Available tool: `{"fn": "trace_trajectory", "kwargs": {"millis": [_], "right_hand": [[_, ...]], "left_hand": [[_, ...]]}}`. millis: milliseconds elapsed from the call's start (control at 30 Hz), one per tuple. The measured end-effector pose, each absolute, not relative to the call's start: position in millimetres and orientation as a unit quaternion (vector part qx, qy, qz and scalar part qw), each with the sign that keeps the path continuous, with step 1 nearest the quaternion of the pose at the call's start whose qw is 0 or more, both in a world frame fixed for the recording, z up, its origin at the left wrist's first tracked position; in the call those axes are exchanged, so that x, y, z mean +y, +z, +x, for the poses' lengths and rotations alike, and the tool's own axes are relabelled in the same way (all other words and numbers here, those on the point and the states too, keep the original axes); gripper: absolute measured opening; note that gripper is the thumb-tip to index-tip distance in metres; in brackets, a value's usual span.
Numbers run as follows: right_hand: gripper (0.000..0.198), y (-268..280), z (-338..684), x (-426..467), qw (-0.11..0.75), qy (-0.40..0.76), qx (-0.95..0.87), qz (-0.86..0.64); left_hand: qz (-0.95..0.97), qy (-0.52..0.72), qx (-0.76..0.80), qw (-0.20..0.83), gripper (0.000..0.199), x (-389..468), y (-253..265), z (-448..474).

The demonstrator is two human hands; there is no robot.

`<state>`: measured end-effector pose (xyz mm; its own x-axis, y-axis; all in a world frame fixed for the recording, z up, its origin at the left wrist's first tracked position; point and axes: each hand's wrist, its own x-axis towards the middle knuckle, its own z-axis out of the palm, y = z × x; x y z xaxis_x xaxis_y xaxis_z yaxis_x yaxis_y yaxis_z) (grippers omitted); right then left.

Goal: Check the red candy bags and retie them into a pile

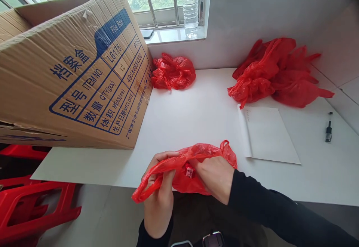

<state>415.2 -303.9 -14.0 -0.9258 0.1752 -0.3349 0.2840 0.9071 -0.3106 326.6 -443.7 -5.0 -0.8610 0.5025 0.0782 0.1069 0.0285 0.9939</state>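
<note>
A red plastic bag (193,185) is at the front edge of the white table. My left hand (160,198) is closed around the bag's left handle and rim, thumb on the near side and fingers behind. My right hand (215,176) reaches into the bag's opening from the right, its fingers hidden by the plastic. Between the hands, a small red thing with a white printed label (189,172) shows in the opening; its kind cannot be made out. The bag's other handle loop (226,147) stands up behind my right hand.
A large cardboard box (92,71) stands at left on the table (196,112). Bunched red bags (174,72) lie by the wall, with more red bags (272,73) at back right. Paper sheets (270,135) and a small black-capped bottle (328,130) lie right. Red stools (36,209) stand lower left.
</note>
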Motion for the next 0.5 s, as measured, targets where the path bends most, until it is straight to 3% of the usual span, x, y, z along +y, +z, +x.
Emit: {"fn": "trace_trajectory", "kwargs": {"millis": [233,500], "right_hand": [[0.017,-13,441,-287,0.112,-0.083,0.982,0.131],[0.025,5,465,-277,0.075,-0.032,0.988,0.129]], "left_hand": [[0.19,0.701,0.668,0.16,0.019,-439,0,331],[0.26,0.727,0.598,0.215,0.015,-438,-1,330]]}}
